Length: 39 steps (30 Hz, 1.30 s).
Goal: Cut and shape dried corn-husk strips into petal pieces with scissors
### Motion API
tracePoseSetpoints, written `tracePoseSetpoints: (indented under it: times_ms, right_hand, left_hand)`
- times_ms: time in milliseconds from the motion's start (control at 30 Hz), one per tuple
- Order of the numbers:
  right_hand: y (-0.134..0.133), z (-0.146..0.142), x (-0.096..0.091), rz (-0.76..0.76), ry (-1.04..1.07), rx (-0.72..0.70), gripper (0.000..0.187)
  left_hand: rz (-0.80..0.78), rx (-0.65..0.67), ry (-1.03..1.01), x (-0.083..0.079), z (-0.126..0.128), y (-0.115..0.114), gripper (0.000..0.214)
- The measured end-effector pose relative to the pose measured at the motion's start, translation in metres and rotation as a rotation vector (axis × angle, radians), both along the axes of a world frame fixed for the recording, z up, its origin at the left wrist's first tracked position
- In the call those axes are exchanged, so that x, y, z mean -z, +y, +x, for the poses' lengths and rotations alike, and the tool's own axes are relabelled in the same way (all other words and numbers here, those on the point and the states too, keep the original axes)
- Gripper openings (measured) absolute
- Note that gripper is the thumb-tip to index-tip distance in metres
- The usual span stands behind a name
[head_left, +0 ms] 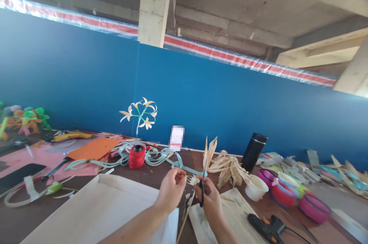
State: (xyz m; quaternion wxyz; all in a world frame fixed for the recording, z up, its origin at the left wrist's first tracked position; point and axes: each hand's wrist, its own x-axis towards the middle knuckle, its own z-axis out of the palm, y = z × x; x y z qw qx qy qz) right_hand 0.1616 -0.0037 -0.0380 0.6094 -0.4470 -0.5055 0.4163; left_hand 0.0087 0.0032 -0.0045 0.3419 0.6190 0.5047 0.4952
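Observation:
My left hand is closed in a pinch on a small pale husk piece with narrow cut points. My right hand is wrapped round black-handled scissors, blades pointing up beside the husk piece. A light blue ribbon runs across the table just behind my fingers. A pile of dried corn husks lies right behind my hands. Thin husk strips hang below them.
A red thread spool, a husk flower sprig, a black flask, a white cup, pink and red tape rolls, a black glue gun, white sheets and orange paper crowd the table by the blue wall.

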Motion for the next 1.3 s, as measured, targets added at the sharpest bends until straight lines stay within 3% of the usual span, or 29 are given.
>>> tracePoseSetpoints:
  times_ms: [100, 233, 433, 733, 1000, 1300]
  right_hand:
    - [0.000, -0.001, -0.001, 0.013, 0.012, -0.014, 0.034]
    - [-0.002, -0.006, -0.005, 0.015, 0.004, 0.010, 0.033]
    - [-0.004, -0.010, -0.002, 0.031, 0.030, -0.006, 0.035]
    - [-0.003, -0.005, 0.004, -0.012, 0.061, -0.048, 0.036]
    - [-0.004, -0.003, 0.000, -0.012, 0.009, -0.023, 0.036]
    - [-0.006, 0.001, 0.000, -0.023, -0.038, -0.003, 0.036]
  left_hand:
    - [-0.006, -0.008, -0.070, 0.016, 0.017, 0.007, 0.013]
    - [0.109, 0.045, -0.055, 0.031, 0.015, 0.002, 0.016]
    - [0.211, 0.103, 0.035, 0.028, 0.011, -0.008, 0.015]
    - [0.154, 0.161, 0.010, 0.024, 0.014, -0.012, 0.017]
    - [0.009, 0.193, -0.132, 0.021, 0.019, -0.015, 0.022]
    - [-0.288, 0.245, -0.350, 0.031, 0.028, -0.011, 0.034]
